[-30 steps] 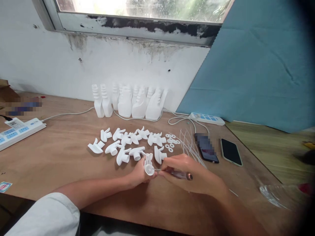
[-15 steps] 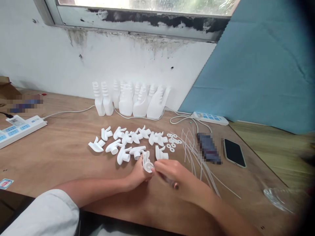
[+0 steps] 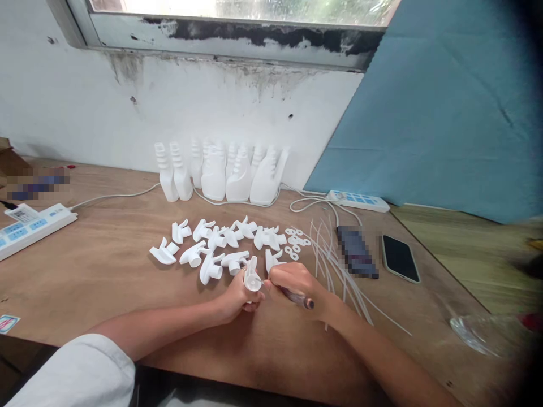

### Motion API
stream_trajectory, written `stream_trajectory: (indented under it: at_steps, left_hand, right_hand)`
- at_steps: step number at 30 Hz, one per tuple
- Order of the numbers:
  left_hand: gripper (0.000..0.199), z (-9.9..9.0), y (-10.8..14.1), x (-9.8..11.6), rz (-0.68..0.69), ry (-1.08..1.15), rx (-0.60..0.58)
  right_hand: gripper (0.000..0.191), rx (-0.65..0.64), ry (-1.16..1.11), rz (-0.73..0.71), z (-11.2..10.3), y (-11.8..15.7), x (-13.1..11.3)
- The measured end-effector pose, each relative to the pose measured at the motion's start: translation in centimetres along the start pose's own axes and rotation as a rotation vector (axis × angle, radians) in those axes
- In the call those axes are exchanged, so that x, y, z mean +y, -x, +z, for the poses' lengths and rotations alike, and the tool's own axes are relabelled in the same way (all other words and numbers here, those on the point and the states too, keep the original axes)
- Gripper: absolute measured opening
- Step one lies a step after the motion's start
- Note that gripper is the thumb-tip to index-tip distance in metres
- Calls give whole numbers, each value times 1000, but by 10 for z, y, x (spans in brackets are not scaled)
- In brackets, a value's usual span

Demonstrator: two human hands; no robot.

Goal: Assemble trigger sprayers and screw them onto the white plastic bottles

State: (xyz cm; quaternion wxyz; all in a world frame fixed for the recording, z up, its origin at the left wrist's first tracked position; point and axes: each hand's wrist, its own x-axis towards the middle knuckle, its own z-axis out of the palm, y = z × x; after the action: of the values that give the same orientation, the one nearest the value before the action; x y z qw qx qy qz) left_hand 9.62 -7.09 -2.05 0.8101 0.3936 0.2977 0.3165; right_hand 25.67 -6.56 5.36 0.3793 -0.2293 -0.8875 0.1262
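A white plastic trigger spray head (image 3: 253,281) is gripped in my left hand (image 3: 237,298), its round open underside turned toward me. My right hand (image 3: 299,287), closed in a writing grip, holds a slim pen (image 3: 300,298) with a dark barrel and a copper-coloured end. The pen's front end is close to the rim of the held spray head; whether they touch, I cannot tell. Several more white trigger spray heads (image 3: 211,268) lie on the wooden table beyond my hands. One of them (image 3: 272,259) is partly hidden behind my right hand.
White spray bottles (image 3: 238,181) stand along the wall. Small white rings (image 3: 292,242) and thin clear tubes (image 3: 354,282) lie right of the spray heads. Farther right are a phone (image 3: 400,258) and a clear bottle (image 3: 479,334). Power strips (image 3: 358,200) and cables sit behind and at left.
The pen's front end has drawn slightly right, off the spray head's opening to beside its rim. My left hand keeps its hold. The camera view has shifted a little.
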Motion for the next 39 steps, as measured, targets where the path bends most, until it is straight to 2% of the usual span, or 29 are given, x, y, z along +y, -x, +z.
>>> stream_trajectory:
  at_steps: [6,10,13,19,21,24,27,31,36,39]
  left_hand:
    - [53,3,2,1,-33,-21,66]
    - [54,3,4,0,-61,-6,45]
    - [50,2,4,-2,-87,-8,13]
    - [38,6,3,4,-75,-119,-150]
    - [38,7,3,7,-100,-117,-164]
    - [40,6,2,9,-136,-86,-166]
    - [39,3,1,8,-170,-76,-194]
    - [42,2,-1,6,-184,-74,-192]
    - [48,3,-2,3,-191,-121,-172]
    - [49,2,-3,1,-194,-147,-182]
  right_hand:
    - [32,40,105,-190,10,10,5]
    - [35,65,108,-193,15,18,10]
    - [36,64,-26,-73,11,16,9]
    - [29,-74,-563,526,1,1,3]
    - [27,-75,-702,641,1,-1,5]
    - [26,-83,-728,672,0,-2,8]
    - [18,-175,-641,640,-5,-6,6]
    - [7,-288,-526,672,-6,-13,-1]
    - [16,-243,-456,762,2,-16,-10]
    - [15,-228,-444,736,2,-14,-10]
